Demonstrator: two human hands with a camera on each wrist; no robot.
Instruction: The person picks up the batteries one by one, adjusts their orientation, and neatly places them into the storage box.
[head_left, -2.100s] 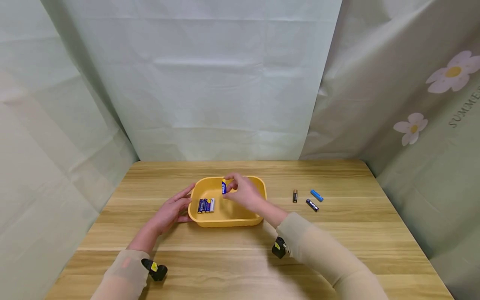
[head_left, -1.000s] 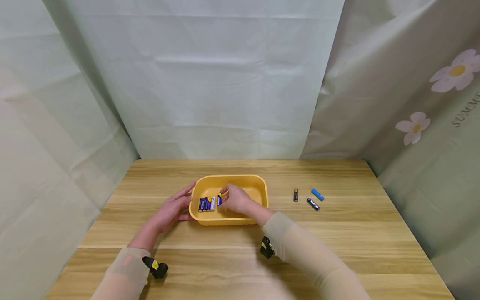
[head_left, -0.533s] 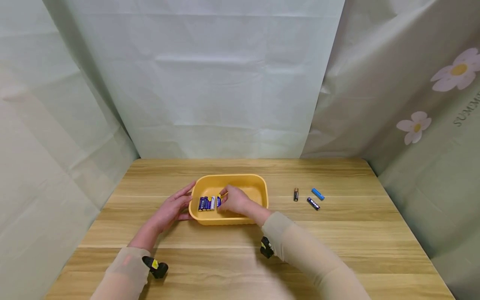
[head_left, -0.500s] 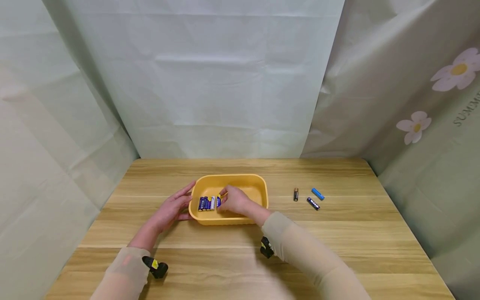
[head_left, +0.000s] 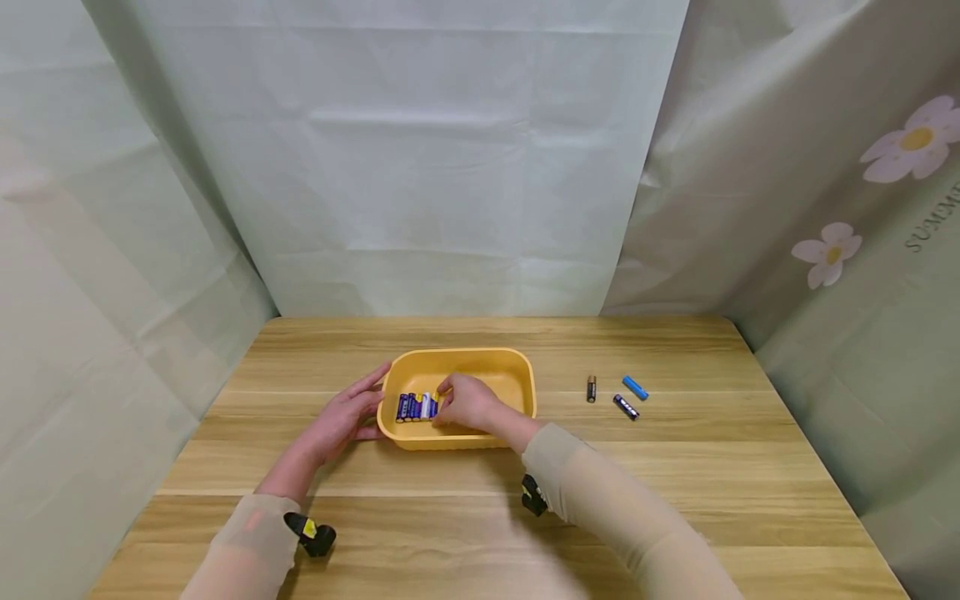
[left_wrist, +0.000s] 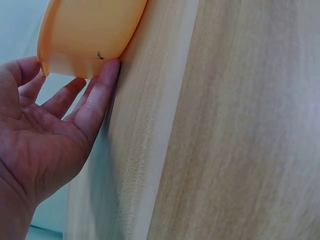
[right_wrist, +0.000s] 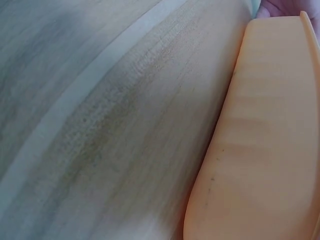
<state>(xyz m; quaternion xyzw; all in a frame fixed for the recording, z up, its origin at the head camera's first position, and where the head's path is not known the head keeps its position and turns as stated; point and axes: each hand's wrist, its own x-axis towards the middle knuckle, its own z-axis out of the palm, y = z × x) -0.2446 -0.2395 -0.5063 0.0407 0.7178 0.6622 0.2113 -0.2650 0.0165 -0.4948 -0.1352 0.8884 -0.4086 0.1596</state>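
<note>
- Within the yellow tray [head_left: 457, 444], left half, the right hand [head_left: 471, 403] pinches a blue battery [head_left: 434, 407] at the right end of a battery row [head_left: 409, 407], apparently aligning it.
- Left hand [head_left: 341, 425], fingers extended, touches the tray's left end.
- Next move likely calls for a nudge-free release.

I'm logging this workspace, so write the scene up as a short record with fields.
container: yellow tub on a wooden table
contents: batteries side by side, toward the tub's left end
left hand: touching the tub's left end
right hand: inside the tub, pinching the rightmost battery
loose, right of tub: black battery, light blue battery, dark blue battery
</note>
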